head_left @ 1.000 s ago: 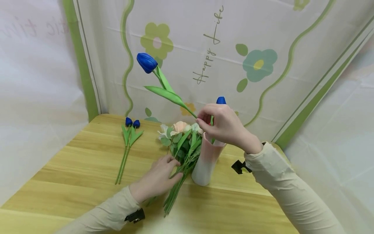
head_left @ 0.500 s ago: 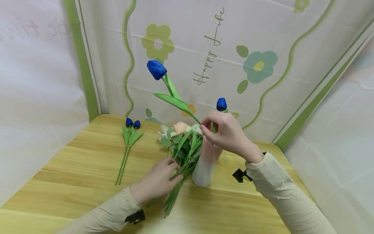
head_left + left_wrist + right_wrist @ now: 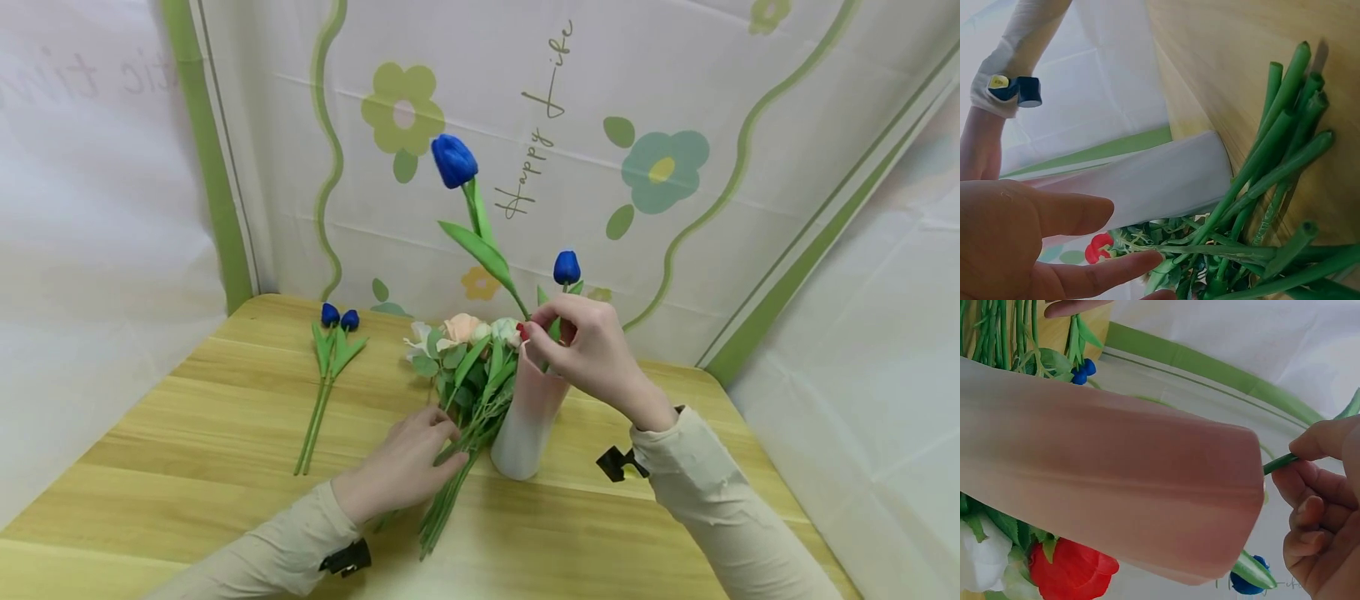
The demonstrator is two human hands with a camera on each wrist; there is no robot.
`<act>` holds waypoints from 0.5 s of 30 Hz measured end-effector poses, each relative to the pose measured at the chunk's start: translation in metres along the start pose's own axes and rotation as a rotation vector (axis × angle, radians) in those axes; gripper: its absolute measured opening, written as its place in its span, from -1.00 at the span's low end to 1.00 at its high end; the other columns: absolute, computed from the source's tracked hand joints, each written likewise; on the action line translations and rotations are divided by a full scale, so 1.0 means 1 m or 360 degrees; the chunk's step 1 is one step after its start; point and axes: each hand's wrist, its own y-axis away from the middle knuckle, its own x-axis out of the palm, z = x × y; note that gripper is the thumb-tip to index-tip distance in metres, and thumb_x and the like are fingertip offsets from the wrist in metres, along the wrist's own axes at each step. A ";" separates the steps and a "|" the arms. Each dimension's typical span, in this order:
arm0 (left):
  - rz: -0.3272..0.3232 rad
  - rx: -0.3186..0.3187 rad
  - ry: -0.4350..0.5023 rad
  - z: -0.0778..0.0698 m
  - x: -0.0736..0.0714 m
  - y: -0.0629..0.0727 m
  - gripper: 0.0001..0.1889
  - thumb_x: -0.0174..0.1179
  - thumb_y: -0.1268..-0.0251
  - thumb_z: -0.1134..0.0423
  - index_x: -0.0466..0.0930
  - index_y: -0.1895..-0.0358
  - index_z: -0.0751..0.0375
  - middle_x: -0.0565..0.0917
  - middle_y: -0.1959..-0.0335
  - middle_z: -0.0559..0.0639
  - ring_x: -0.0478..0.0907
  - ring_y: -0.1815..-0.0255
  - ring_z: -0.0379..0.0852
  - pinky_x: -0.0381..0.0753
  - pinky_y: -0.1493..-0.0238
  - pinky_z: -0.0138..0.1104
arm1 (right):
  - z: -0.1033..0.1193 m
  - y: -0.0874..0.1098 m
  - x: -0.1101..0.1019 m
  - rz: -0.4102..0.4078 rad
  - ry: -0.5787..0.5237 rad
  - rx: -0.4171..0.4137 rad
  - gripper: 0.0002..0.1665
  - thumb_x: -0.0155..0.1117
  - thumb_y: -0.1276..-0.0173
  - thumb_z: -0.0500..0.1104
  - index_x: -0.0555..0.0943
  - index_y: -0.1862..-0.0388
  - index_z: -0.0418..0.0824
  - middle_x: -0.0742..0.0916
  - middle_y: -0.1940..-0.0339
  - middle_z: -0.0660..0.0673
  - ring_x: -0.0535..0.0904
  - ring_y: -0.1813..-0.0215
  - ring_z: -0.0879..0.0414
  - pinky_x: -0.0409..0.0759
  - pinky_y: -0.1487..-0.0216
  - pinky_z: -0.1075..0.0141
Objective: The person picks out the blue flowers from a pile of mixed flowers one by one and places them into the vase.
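Observation:
My right hand pinches the stem of a blue tulip between thumb and forefinger. The bloom leans up and left, and in the right wrist view the green stem meets the rim of a pink-and-white vase. Another blue tulip rises from the vase's mouth, partly behind the right hand. My left hand lies beside a bunch of green flower stems on the table. Its thumb and forefinger are extended, with nothing pinched between them.
Left on the wooden table lie two blue tulips. Pale roses and leaves of the bunch spread behind the stems, left of the vase. A red flower shows near the vase. A printed curtain stands behind the table.
The right hand has moved a little right and down, bringing the tulip's stem to the vase mouth. The bloom has swung right and stands more upright. The left hand stays put.

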 end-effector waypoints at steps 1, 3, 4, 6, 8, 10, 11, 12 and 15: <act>0.0002 0.0001 0.0003 0.000 0.000 0.000 -0.74 0.23 -0.38 0.17 0.64 0.08 0.32 0.52 -0.02 0.20 0.49 -0.04 0.19 0.43 -0.03 0.13 | 0.000 0.001 0.000 -0.0013 0.0003 0.0008 -0.90 0.35 -0.23 -0.34 0.67 0.44 -0.17 0.59 0.54 0.08 0.28 0.61 0.22 0.23 0.55 0.37; 0.0007 -0.0003 0.0006 0.001 0.000 0.000 -0.74 0.22 -0.39 0.16 0.64 0.08 0.31 0.52 -0.02 0.19 0.48 -0.04 0.18 0.43 -0.03 0.13 | -0.002 0.004 -0.001 -0.0030 0.0006 0.0027 -0.89 0.35 -0.23 -0.34 0.67 0.45 -0.17 0.59 0.54 0.09 0.27 0.61 0.21 0.23 0.55 0.37; 0.0012 -0.0008 0.0006 0.001 0.000 0.000 -0.74 0.22 -0.39 0.16 0.64 0.08 0.30 0.52 -0.03 0.19 0.48 -0.05 0.18 0.43 -0.03 0.13 | -0.002 0.005 -0.001 -0.0034 0.0013 0.0035 -0.89 0.35 -0.23 -0.34 0.67 0.45 -0.16 0.58 0.55 0.09 0.27 0.62 0.21 0.23 0.55 0.37; 0.0019 -0.0016 0.0005 0.001 0.000 0.000 -0.74 0.21 -0.40 0.14 0.64 0.08 0.29 0.51 -0.03 0.18 0.48 -0.05 0.17 0.43 -0.03 0.14 | -0.004 0.007 -0.001 -0.0036 0.0020 0.0049 -0.88 0.36 -0.22 -0.34 0.66 0.46 -0.15 0.56 0.57 0.09 0.27 0.62 0.21 0.22 0.55 0.37; 0.0023 -0.0024 0.0002 0.001 0.000 0.000 -0.74 0.21 -0.40 0.14 0.64 0.08 0.28 0.51 -0.03 0.17 0.48 -0.05 0.17 0.43 -0.02 0.14 | -0.005 0.010 -0.001 -0.0041 0.0016 0.0055 -0.87 0.36 -0.21 -0.35 0.66 0.46 -0.15 0.55 0.58 0.09 0.27 0.61 0.21 0.22 0.56 0.37; 0.0027 -0.0024 0.0003 0.001 0.000 0.000 -0.75 0.21 -0.40 0.14 0.64 0.08 0.27 0.51 -0.03 0.17 0.48 -0.05 0.16 0.44 0.00 0.14 | -0.006 0.012 -0.001 -0.0047 0.0014 0.0059 -0.87 0.37 -0.21 -0.35 0.66 0.46 -0.15 0.54 0.59 0.09 0.27 0.61 0.22 0.23 0.57 0.37; 0.0028 -0.0019 0.0008 0.001 -0.001 0.000 -0.75 0.22 -0.39 0.15 0.64 0.08 0.28 0.51 -0.03 0.18 0.49 -0.04 0.16 0.44 0.01 0.13 | -0.007 0.013 -0.001 -0.0049 0.0013 0.0061 -0.88 0.37 -0.21 -0.35 0.66 0.46 -0.16 0.54 0.59 0.08 0.27 0.61 0.22 0.23 0.57 0.37; 0.0029 -0.0013 0.0012 0.001 -0.001 0.000 -0.75 0.23 -0.39 0.15 0.64 0.08 0.28 0.52 -0.02 0.18 0.49 -0.03 0.15 0.45 0.01 0.12 | -0.007 0.014 0.000 -0.0048 0.0013 0.0064 -0.88 0.37 -0.21 -0.35 0.65 0.46 -0.16 0.54 0.59 0.08 0.27 0.61 0.22 0.24 0.57 0.37; 0.0036 0.0007 0.0028 0.001 0.000 0.001 -0.74 0.24 -0.38 0.17 0.64 0.07 0.31 0.53 0.00 0.17 0.51 0.00 0.13 0.47 0.03 0.09 | -0.008 0.018 0.000 -0.0035 0.0024 0.0084 -0.88 0.38 -0.22 -0.33 0.65 0.45 -0.15 0.53 0.59 0.09 0.28 0.59 0.21 0.25 0.55 0.36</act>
